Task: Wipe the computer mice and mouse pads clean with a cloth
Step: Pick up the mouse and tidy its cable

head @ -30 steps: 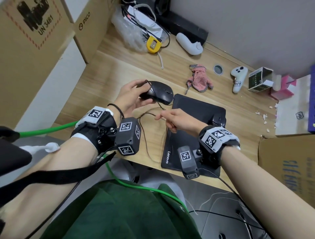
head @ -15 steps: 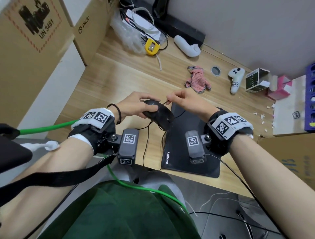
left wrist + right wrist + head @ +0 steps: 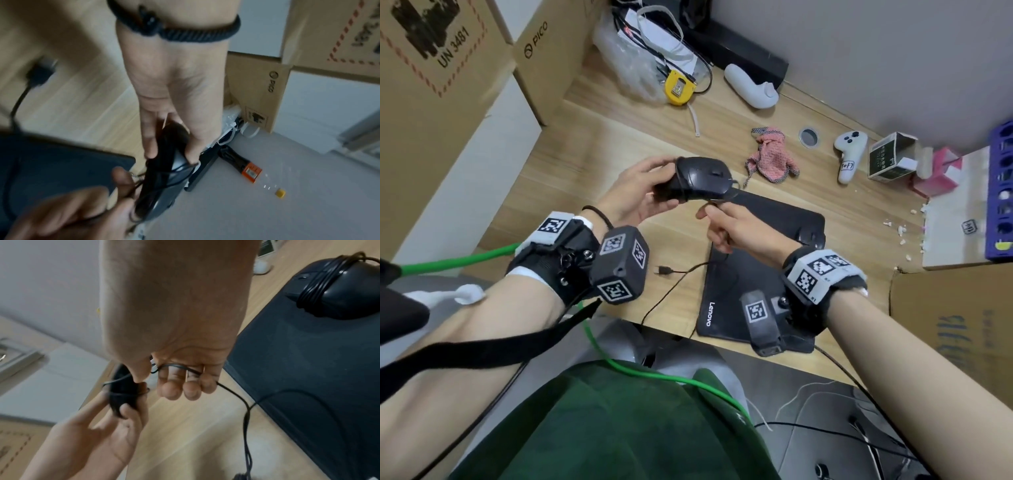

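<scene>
My left hand point(image 3: 640, 192) grips a black wired mouse point(image 3: 700, 180) above the wooden desk, with the cable looped around its body. The mouse shows in the left wrist view point(image 3: 164, 164) and in the right wrist view point(image 3: 123, 394). Just below it, my right hand point(image 3: 729, 222) holds the thin black cable point(image 3: 232, 391) in its curled fingers. The USB plug point(image 3: 663, 271) lies on the desk. A black Lenovo mouse pad point(image 3: 767, 274) lies under my right hand. A second black mouse point(image 3: 339, 290), cable wound round it, sits on that pad. A pink checked cloth point(image 3: 772, 159) lies crumpled beyond the pad.
Cardboard boxes point(image 3: 448, 68) stand along the left. At the back are a plastic bag of cables point(image 3: 640, 58), a yellow tape measure point(image 3: 679, 87) and two white controllers point(image 3: 751, 85). A small box point(image 3: 890, 157), pink packet and white crumbs lie at right. A green cable point(image 3: 654, 377) crosses my lap.
The left hand lifted the mouse and turned its top upward. The right hand came from above the mouse down below it, drawing the cable round the body.
</scene>
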`<move>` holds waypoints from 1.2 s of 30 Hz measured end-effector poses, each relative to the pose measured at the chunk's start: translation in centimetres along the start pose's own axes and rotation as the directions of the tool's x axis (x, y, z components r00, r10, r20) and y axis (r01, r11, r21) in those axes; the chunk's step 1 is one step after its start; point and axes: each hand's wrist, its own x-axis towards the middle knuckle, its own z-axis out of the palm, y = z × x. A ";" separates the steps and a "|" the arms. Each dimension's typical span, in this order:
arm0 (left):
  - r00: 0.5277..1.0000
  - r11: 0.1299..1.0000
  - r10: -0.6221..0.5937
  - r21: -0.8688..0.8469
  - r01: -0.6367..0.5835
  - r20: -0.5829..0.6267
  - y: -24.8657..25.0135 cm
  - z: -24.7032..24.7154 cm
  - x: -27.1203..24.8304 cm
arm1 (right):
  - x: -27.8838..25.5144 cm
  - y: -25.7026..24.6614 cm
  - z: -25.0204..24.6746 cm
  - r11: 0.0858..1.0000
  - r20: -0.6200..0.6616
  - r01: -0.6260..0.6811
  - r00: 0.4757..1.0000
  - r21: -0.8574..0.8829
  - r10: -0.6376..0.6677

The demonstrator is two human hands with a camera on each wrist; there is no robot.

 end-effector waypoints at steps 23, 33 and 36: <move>0.886 0.992 -0.071 -0.058 0.110 0.459 0.7 -1.5 -0.7 | 1.0 -0.4 -2.3 0.991 -0.182 0.070 0.979 -0.118 -0.091; 0.977 1.000 0.028 0.012 -0.026 -0.214 1.3 -1.0 1.0 | 0.9 1.1 -2.4 0.978 -0.239 0.039 0.967 -0.205 -0.089; 0.974 0.964 0.040 0.266 0.022 -0.224 -0.4 -1.2 1.0 | 0.5 0.8 -1.9 0.960 -0.218 0.110 0.961 -0.258 -0.169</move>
